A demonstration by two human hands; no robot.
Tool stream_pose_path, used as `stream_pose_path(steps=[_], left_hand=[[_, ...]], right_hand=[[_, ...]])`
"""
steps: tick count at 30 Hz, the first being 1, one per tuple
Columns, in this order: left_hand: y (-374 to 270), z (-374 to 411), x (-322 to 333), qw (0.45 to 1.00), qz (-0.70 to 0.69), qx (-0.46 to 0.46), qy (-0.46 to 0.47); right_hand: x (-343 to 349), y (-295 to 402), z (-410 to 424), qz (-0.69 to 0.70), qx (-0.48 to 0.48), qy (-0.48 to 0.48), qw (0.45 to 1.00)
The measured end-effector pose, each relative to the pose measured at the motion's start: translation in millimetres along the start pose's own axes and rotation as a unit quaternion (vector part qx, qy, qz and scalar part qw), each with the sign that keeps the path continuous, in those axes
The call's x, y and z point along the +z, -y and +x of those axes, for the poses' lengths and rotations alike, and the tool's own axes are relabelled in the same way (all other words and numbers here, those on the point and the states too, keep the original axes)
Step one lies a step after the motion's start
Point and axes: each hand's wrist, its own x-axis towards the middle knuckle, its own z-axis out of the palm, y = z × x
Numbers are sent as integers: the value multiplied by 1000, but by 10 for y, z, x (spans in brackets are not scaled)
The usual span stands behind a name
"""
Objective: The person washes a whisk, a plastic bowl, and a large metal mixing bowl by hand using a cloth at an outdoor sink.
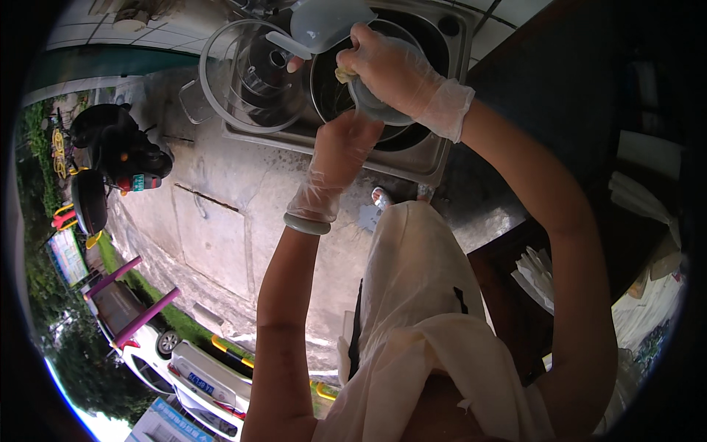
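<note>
Both of my hands wear clear plastic gloves above a steel sink (315, 145). My right hand (389, 72) pinches a small yellowish sponge or scrubber (345, 74) at the near side of a translucent plastic vessel (381, 108). My left hand (349, 141) closes on the lower left edge of this vessel; its fingers are partly hidden. Behind the vessel, a round metal pot or bowl (319, 91) is partly covered. Above my hands is a translucent plastic scoop or jug (326, 25) with a pale handle (288, 45). A fingertip (295, 64) shows beneath that handle; whose it is, I cannot tell.
A large clear container (209, 91) with a side handle overhangs the sink's left side. My apron (425, 259) hangs before me over a concrete floor (215, 243). A dark counter (530, 116) lies right. Beyond the floor are a parked scooter (119, 146) and white cars (204, 381).
</note>
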Motion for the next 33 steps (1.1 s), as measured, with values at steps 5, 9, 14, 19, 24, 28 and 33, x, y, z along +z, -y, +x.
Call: stream_pose_path(steps=[5, 9, 14, 19, 24, 28, 33], left_hand=[[56, -81, -5, 998, 18, 33, -53], [96, -53, -23, 986, -156, -45, -45], [140, 91, 120, 866, -480, -137, -8], [150, 263, 177, 698, -679, -224, 51], [-22, 321, 297, 703, -663, -253, -37], [-28, 267, 311, 681, -674, -280, -68], [158, 195, 227, 668, -699, -255, 10]], right_hand=[[-67, -414, 17, -6, 160, 27, 987], [-329, -489, -104, 360, 352, 60, 862], [-497, -303, -61, 443, 210, -162, 856], [-420, -81, -91, 398, 126, -232, 879], [-82, 144, -349, 95, 42, -106, 989], [98, 35, -399, -14, -11, -108, 994], [198, -195, -203, 313, 161, -148, 924]])
